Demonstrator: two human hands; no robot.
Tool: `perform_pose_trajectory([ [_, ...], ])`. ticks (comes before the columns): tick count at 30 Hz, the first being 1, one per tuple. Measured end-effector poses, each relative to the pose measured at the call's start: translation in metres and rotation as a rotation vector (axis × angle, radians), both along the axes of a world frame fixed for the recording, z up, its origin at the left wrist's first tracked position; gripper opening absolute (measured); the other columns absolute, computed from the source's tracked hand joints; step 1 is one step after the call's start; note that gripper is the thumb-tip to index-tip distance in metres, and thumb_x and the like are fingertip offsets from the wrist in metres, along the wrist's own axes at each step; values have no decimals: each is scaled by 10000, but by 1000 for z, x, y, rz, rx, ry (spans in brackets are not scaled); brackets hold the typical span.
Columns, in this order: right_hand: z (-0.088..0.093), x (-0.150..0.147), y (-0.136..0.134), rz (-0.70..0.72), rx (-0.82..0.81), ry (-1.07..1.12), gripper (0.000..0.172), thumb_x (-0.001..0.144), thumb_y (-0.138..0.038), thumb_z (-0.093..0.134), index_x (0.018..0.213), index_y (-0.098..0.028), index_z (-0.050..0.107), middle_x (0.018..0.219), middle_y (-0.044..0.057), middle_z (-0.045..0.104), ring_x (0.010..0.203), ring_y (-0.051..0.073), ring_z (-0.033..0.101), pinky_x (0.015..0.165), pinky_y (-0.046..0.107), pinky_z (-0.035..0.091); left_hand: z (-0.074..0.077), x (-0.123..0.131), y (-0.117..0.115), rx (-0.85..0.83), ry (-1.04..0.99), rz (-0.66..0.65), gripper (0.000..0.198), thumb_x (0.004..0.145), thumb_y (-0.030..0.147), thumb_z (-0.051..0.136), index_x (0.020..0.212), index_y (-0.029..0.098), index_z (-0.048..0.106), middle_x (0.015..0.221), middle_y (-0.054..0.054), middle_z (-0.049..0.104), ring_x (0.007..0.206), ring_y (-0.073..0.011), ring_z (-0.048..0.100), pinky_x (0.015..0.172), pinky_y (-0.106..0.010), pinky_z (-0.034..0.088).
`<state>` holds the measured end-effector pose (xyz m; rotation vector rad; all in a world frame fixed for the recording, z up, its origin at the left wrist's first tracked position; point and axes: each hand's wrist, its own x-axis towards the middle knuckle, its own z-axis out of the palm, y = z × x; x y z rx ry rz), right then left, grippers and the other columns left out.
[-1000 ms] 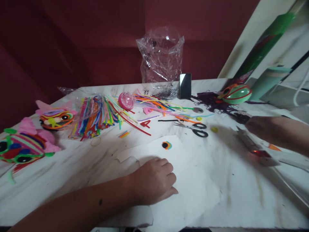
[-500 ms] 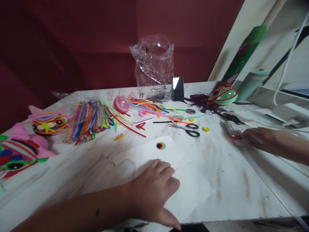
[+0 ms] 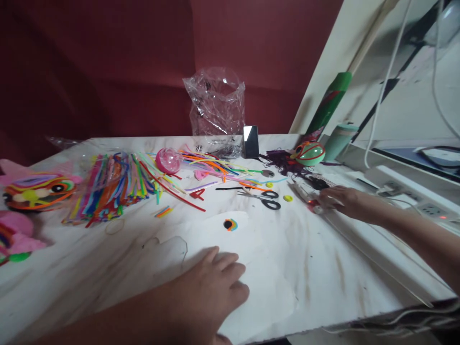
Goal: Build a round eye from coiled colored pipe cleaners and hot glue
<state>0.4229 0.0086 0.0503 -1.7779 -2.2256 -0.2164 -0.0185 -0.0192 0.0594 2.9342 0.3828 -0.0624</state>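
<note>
My left hand (image 3: 219,287) lies palm down over a white sheet of paper (image 3: 262,287), fingers a little spread and holding nothing. Just beyond its fingertips, a small felt-like piece (image 3: 230,224), black with orange and blue curves, rests on the sheet. At the right, my right hand (image 3: 338,200) is closed on a pale device (image 3: 305,194) with a glowing red light; its exact kind is blurred. Scissors (image 3: 266,199) with black handles lie to the left of the device. A yellow disc (image 3: 288,198) is between them.
Pipe cleaners (image 3: 118,182) in several colours lie at the left, beside a colourful fish-like craft (image 3: 39,189). A pink ball (image 3: 168,160), a clear plastic bag (image 3: 217,105) and a phone (image 3: 250,142) are at the back. A power strip (image 3: 413,191) and cables are at the right.
The view has swung slightly to the right. My right hand and the pale device appear nearer the yellow disc. The left hand remains at the paper.
</note>
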Motion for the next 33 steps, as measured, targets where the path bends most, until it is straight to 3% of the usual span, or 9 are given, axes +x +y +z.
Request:
perform_pose_trajectory([
  [3, 4, -30, 7, -19, -30, 62, 163, 775, -187, 533, 862, -182, 671, 927, 145, 690, 784, 234, 637, 699, 344, 477, -11, 2, 8, 38, -54, 2, 526, 740, 625, 571, 991, 163, 573, 1090, -103, 592, 1122, -291, 477, 956, -450, 351],
  [5, 6, -75, 9, -64, -105, 318, 186, 801, -283, 507, 892, -207, 650, 896, 112, 694, 742, 224, 635, 671, 352, 487, -20, 4, 13, 97, -93, 10, 485, 773, 610, 547, 916, 147, 575, 1011, -95, 603, 1057, -264, 508, 920, -400, 377],
  [7, 5, -130, 9, 80, -320, 650, 236, 829, -341, 444, 922, -204, 612, 861, 93, 694, 766, 219, 639, 655, 342, 505, -27, 5, 17, 160, -127, 10, 466, 789, 591, 541, 894, 138, 571, 1002, -93, 597, 1027, -256, 515, 901, -386, 383],
  [9, -3, -180, 9, 150, -426, 828, 187, 809, -323, 436, 854, -204, 574, 796, 70, 680, 704, 205, 631, 593, 328, 500, -31, 5, 18, 202, -144, 5, 455, 791, 580, 548, 893, 137, 569, 1014, -91, 591, 1023, -255, 513, 900, -384, 380],
  [12, -21, -226, 14, 157, -311, 781, 161, 759, -193, 415, 843, -213, 552, 798, 34, 659, 715, 179, 600, 663, 331, 476, -32, 5, 17, 233, -148, 5, 435, 793, 561, 558, 898, 139, 570, 1035, -87, 587, 1025, -251, 511, 910, -380, 374],
  [16, -37, -236, 19, 155, -265, 714, 202, 767, -148, 387, 866, -220, 547, 809, 14, 649, 745, 172, 583, 722, 334, 454, -30, 5, 17, 234, -153, -1, 404, 798, 535, 567, 897, 143, 575, 1017, -83, 595, 1006, -245, 517, 904, -382, 375],
  [25, -43, -231, 21, 212, -291, 830, 213, 781, -128, 376, 882, -223, 539, 851, 9, 624, 794, 162, 571, 755, 317, 442, -32, 6, 20, 229, -196, -14, 387, 788, 516, 586, 885, 141, 581, 969, -76, 611, 1026, -257, 526, 911, -397, 375],
  [29, -45, -229, 23, 119, -238, 924, 184, 779, -159, 398, 883, -223, 536, 811, 4, 605, 729, 159, 554, 685, 308, 438, -34, 5, 17, 221, -255, -6, 347, 798, 485, 585, 844, 141, 573, 916, -75, 611, 1008, -245, 535, 923, -396, 377],
  [33, -42, -225, 24, 28, -135, 1006, 120, 800, -250, 445, 842, -215, 551, 798, 13, 594, 732, 161, 550, 674, 300, 430, -36, 4, 20, 248, -408, 136, 331, 821, 448, 567, 892, 124, 567, 1040, -122, 597, 1086, -256, 496, 989, -417, 332],
])
